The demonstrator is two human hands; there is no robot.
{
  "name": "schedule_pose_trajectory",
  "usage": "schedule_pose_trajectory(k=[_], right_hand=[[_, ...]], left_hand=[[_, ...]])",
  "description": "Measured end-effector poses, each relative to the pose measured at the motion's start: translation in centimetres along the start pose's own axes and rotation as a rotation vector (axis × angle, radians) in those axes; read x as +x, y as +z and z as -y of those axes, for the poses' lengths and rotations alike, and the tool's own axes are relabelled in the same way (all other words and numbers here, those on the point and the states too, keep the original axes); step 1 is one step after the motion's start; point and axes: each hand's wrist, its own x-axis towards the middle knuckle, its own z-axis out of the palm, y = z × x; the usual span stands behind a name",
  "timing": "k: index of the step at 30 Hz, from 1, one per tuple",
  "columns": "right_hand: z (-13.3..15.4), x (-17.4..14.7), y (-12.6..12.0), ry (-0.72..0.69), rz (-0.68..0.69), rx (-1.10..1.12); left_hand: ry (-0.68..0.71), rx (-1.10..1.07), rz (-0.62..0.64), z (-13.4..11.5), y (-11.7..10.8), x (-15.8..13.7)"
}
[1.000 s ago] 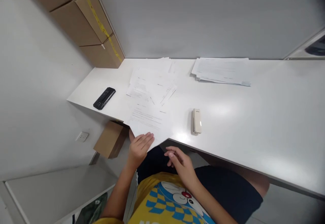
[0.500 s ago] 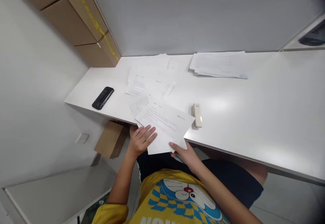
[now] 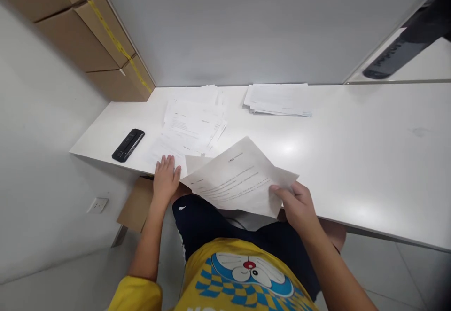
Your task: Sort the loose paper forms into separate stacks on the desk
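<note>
My right hand (image 3: pixel 298 203) grips printed sheets of paper (image 3: pixel 232 177) at their right edge, thumb on top. The sheets are tilted and lifted over the table's front edge, above my lap, with a second sheet showing behind the front one. My left hand (image 3: pixel 167 177) lies flat with fingers stretched on the table's front edge, touching the lower end of the loose spread of papers (image 3: pixel 190 123). The stapler seen earlier is not visible now; the held sheets cover that spot.
A black phone-like device (image 3: pixel 128 145) lies on the left of the white table (image 3: pixel 352 160). A stack of papers (image 3: pixel 278 99) sits at the back by the grey partition (image 3: pixel 246 29). Cardboard boxes (image 3: pixel 102 43) are piled at the back left; another box (image 3: pixel 136 203) stands under the table.
My right hand has lifted the sheets and carried them rightward. My left hand has let go of them and moved left onto the table. The view has shifted right.
</note>
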Motion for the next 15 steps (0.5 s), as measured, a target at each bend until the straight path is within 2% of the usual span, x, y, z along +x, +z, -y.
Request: schedule_pose_trajectory(k=[4,6,8,11,15], right_hand=[[0.4,1.2,-0.2,-0.021,-0.092,0.107],[0.3,1.6,-0.7,-0.069,-0.153,0.093],[0.3,1.9,-1.5,-0.140,-0.201,0.061],[0.2,1.6,-2.9,-0.295,-0.191,0.097],[-1.0,0.4,-4.0,-0.460,-0.147,0.127]], left_hand=[[-0.020,-0.449,0.052,-4.1,1.1,0.1],[-0.043,-0.663,0.084,-6.7,2.0,0.2],[-0.080,-0.836,0.059,-8.9,2.7,0.8],[-0.048,-0.912,-0.023,-10.8,3.3,1.9],[0.076,-0.967,-0.098,-11.2,4.6,2.6]])
